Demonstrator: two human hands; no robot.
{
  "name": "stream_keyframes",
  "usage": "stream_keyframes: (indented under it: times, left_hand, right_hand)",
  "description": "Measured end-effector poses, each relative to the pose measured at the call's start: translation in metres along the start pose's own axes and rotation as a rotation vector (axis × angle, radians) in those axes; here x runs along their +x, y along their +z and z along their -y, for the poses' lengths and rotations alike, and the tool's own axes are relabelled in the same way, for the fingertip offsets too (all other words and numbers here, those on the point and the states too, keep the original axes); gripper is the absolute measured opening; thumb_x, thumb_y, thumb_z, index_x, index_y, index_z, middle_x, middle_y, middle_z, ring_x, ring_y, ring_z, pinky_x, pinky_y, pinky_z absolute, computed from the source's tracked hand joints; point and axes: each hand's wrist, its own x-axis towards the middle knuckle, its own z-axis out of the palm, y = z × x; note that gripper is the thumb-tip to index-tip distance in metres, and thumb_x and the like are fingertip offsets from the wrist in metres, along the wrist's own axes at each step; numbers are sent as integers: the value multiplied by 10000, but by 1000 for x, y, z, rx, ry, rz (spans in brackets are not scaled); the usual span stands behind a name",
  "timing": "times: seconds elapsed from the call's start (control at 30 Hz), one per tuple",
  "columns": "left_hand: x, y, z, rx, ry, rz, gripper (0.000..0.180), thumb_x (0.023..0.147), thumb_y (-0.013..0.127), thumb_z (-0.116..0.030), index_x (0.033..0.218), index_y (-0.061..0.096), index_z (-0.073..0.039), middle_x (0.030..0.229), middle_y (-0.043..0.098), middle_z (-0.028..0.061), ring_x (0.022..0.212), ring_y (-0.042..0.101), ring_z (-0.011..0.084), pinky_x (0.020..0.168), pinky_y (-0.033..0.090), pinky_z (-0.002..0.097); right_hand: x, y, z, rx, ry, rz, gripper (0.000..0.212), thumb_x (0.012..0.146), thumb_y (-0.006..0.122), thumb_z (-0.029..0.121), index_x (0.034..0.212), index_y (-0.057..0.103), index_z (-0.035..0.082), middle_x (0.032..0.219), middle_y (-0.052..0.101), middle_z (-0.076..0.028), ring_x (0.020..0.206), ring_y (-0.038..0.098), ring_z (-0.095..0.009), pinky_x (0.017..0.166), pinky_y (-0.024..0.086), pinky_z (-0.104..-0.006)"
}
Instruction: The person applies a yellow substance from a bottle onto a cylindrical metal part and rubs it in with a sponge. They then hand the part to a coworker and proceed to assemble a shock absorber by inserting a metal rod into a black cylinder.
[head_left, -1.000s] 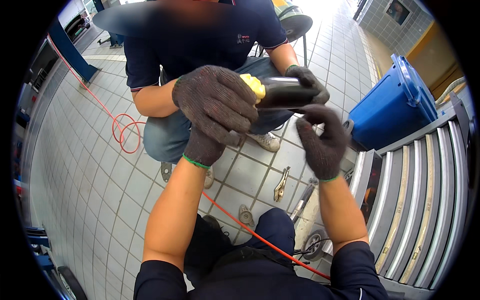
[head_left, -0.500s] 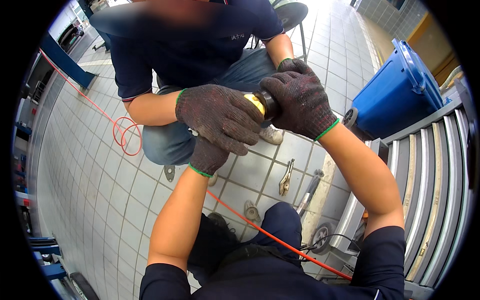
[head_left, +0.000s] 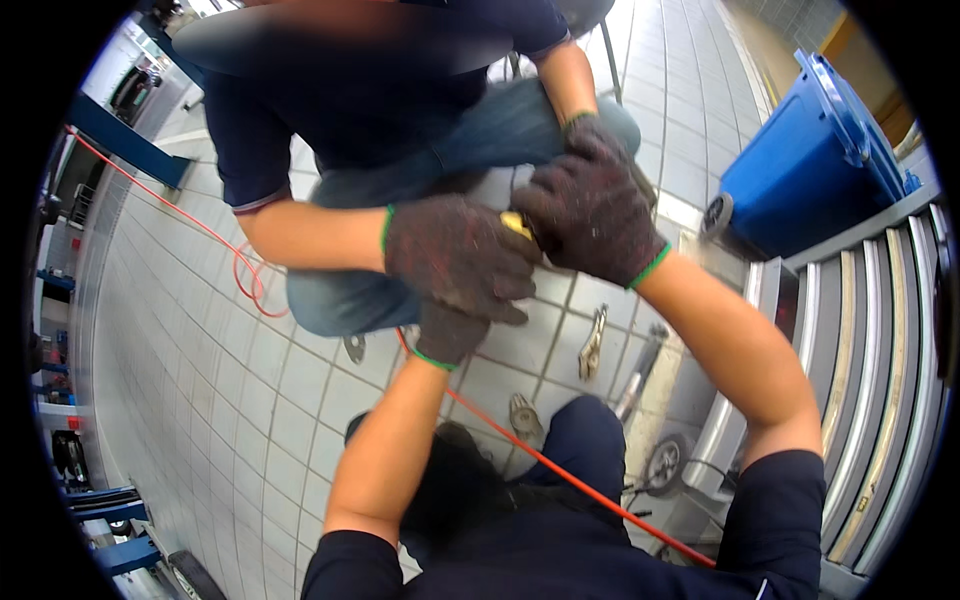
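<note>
Gloves, dark and fuzzy with green edges, cover the person's two hands. The left hand (head_left: 455, 333) is near the middle of the picture, mostly under another person's gloved hand (head_left: 462, 252). Its fingers are hidden, so I can't tell if it is open or closed. The right hand (head_left: 590, 218) is just right of the middle, with its fingers bent. What is inside it is hidden, so I can't tell what it grips. A small bit of a yellow thing (head_left: 516, 224) peeks out between the gloves, a little above the middle. The other person's second hand (head_left: 598, 140) is behind the right hand, higher up.

Below the hands, pliers (head_left: 592, 345) lie on the pale tile floor (head_left: 240, 400). Lower down is a small metal part (head_left: 525, 418), near the person's dark knee (head_left: 585, 440). A red hose (head_left: 560, 472) runs down to the bottom right. A small wheel (head_left: 668, 465) is at the lower right. Big gray drawers (head_left: 890, 370) fill the right side. A blue bin (head_left: 815, 160) is at the upper right. A blue post (head_left: 130, 140) leans at the upper left.
</note>
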Motion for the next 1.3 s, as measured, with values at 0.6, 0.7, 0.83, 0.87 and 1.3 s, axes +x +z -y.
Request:
stream_keyframes:
  times: [0.6, 0.7, 0.83, 0.87, 1.3]
  left_hand:
    - [-38, -1, 15, -552, -326, -165, 452, 1185, 426, -240, 1595, 469, -54, 1581, 568, 140, 1399, 591, 293, 1167, 515, 434]
    - [-55, 3, -8, -323, -368, -318, 442, 1160, 490, -217, 1564, 494, -38, 1513, 621, 146, 1328, 640, 300, 1128, 549, 422]
    - [-68, -6, -38, 223, -312, -251, 437, 1122, 578, -192, 1524, 544, -23, 1438, 675, 161, 1272, 678, 301, 1092, 572, 421]
    - [-70, -8, -50, 229, -341, -237, 429, 1110, 600, -177, 1508, 565, -20, 1430, 682, 160, 1264, 684, 292, 1085, 574, 415]
    - [-202, 0, 30, 737, -857, 458, 716, 932, 752, -442, 1558, 620, -121, 1495, 682, 158, 1346, 666, 337, 1132, 531, 476]
  right_hand:
    - [-18, 10, 40, -48, 79, 134, 446, 764, 827, 262, 1182, 705, 161, 1050, 702, -38, 1086, 699, -277, 1172, 423, -547]
    - [-18, -1, 53, -20, 99, 67, 470, 752, 846, 261, 1188, 706, 157, 1083, 721, -56, 1119, 708, -280, 1105, 482, -544]
    - [-23, 1, 59, 100, 161, -148, 367, 812, 810, 222, 1155, 704, 144, 1092, 707, -104, 1079, 685, -361, 1047, 500, -542]
    - [-21, 1, 62, 120, 179, -190, 387, 799, 824, 216, 1159, 707, 136, 1104, 707, -113, 1082, 683, -376, 1045, 509, -538]
    - [-111, 22, 193, 605, 348, 380, 344, 863, 878, 218, 1162, 792, 73, 1032, 810, -128, 1007, 779, -332, 912, 593, -459]
